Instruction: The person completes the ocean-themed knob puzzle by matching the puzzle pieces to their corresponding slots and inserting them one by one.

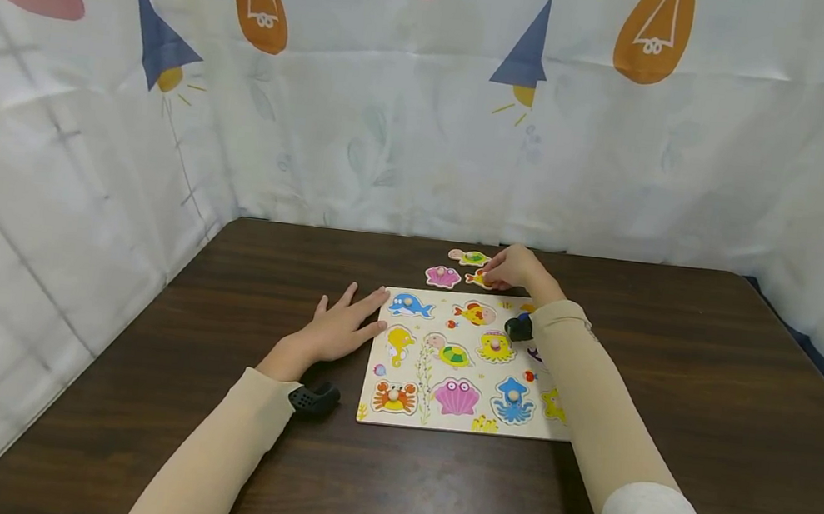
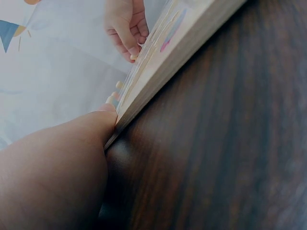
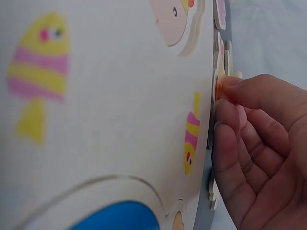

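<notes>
- The small orange fish piece [image 1: 480,278] lies on the dark tabletop [image 1: 670,385] just past the far edge of the puzzle board [image 1: 433,414], toward the tabletop's far edge; in the right wrist view only its thin edge [image 3: 218,88] shows.
- The right hand [image 1: 518,270] reaches over the board's far right corner, its grip pinched on this piece, fingertips [image 3: 230,84] curled onto its edge.
- Two more loose pieces sit just beside it on the tabletop: a pink shell piece [image 1: 443,276] to its left and a green turtle piece [image 1: 468,257] a little farther back.
- The board lies flat near the middle of the tabletop, carrying a blue whale [image 1: 410,305], a yellow seahorse [image 1: 399,343], a crab [image 1: 395,397], a pink scallop [image 1: 456,396] and a blue squid [image 1: 513,399], among others.
- The left hand [image 1: 341,329] rests flat on the tabletop at the board's left edge, fingers straight and spread, its grip on nothing; the left wrist view shows a fingertip [image 2: 103,120] touching the board's side [image 2: 182,52].
- A patterned white sheet [image 1: 426,124] hangs behind and along the sides of the tabletop.
</notes>
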